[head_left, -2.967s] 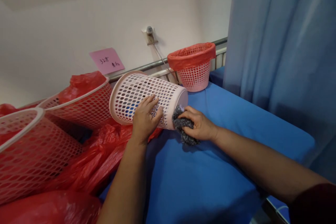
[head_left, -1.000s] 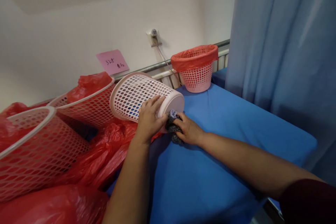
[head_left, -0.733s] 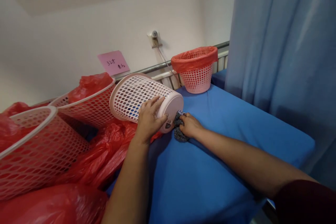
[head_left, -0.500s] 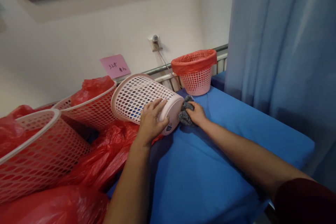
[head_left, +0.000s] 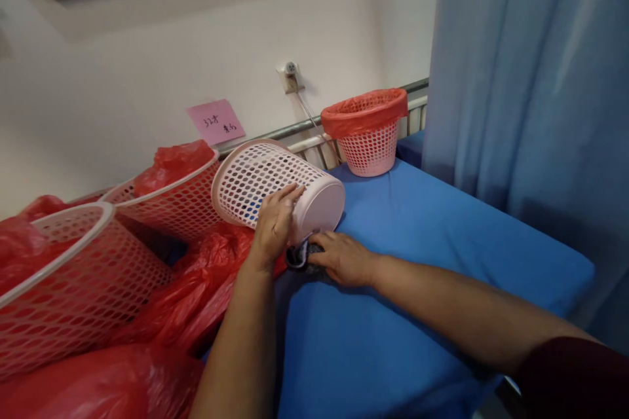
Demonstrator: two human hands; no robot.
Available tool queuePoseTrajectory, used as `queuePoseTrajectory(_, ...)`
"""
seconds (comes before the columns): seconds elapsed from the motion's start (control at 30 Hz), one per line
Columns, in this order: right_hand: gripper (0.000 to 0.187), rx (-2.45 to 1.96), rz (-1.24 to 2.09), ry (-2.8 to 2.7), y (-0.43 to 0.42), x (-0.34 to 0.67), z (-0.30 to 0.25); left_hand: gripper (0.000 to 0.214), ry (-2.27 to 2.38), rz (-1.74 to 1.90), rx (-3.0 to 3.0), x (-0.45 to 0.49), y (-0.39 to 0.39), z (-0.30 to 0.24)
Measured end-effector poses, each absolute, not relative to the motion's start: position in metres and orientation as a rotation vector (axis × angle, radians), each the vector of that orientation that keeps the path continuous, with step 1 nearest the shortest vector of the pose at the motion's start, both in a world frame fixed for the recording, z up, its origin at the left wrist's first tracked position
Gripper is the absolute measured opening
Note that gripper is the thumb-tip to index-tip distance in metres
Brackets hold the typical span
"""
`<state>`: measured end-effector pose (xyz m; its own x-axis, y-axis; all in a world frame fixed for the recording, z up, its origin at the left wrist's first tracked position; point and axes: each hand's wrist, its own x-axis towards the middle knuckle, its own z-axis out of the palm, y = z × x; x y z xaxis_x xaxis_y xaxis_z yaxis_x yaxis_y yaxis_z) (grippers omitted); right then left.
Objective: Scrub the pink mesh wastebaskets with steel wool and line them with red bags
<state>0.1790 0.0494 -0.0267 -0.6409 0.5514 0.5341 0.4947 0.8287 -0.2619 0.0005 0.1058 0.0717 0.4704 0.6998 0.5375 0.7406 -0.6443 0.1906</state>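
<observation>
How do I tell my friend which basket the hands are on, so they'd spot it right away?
Find the big blue sheet, then look along its left side to the left hand. That hand rests on the pale pink basket, and the right hand holds a dark cloth by its base. Only this basket lies with its round base facing us.

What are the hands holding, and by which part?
The right hand holds a dark grey cloth by its bunched right part; its left end sticks out. The left hand just lies on the tipped basket, near its base.
</observation>
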Motion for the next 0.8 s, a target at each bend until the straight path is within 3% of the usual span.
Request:
queuePoseTrajectory(0.23,0.032,-1.498,0.4,-1.932,0.081,0.215,-0.025,0.049,-1.37,-0.938,-2.603,0.006,0.106,0.073)
queuePoseTrajectory(0.4,0.051,-1.209,0.161,-1.508,0.103,0.231,-0.014,0.046,-1.378,-0.933,-2.582,0.008,0.105,0.072)
queuePoseTrajectory(0.5,0.056,-1.34,0.347,-1.512,0.111,0.217,-0.017,0.044,-1.382,-0.936,-2.558,0.011,0.104,0.072)
queuePoseTrajectory(0.7,0.034,-1.554,0.669,-1.688,0.102,0.201,-0.041,0.04,-1.383,-1.007,-2.519,0.012,0.104,0.071)
queuePoseTrajectory(0.8,0.04,-1.519,0.656,-1.703,0.093,0.208,-0.042,0.044,-1.46,-1.245,-2.323,-0.001,0.111,0.068)
